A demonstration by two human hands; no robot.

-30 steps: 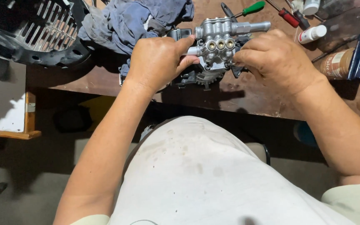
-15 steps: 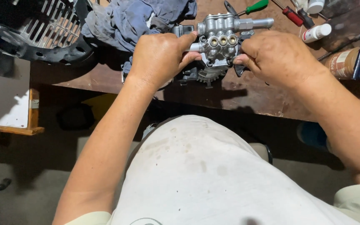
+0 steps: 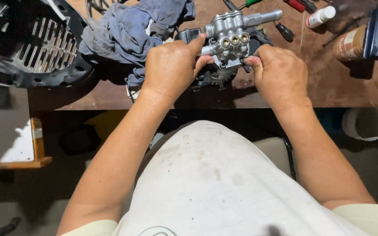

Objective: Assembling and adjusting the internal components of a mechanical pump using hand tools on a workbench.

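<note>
Both hands on it: left hand [image 3: 171,65] grips the grey metal pump [image 3: 232,40]; right hand [image 3: 280,74] pinches its lower edge; blue rag [image 3: 127,32] just beside.

A worn brown wooden workbench [image 3: 329,94] carries everything. At its middle sits a grey cast-metal pump body [image 3: 235,37] with three brass ports. At ten o'clock from it lies a crumpled blue-grey cloth rag [image 3: 127,35], and at nine o'clock a black slotted metal housing [image 3: 36,48]. At two o'clock lie a small white plastic bottle [image 3: 321,16] and red-handled screwdrivers [image 3: 295,5]; at three o'clock, a brown cylindrical can [image 3: 350,43].
</note>
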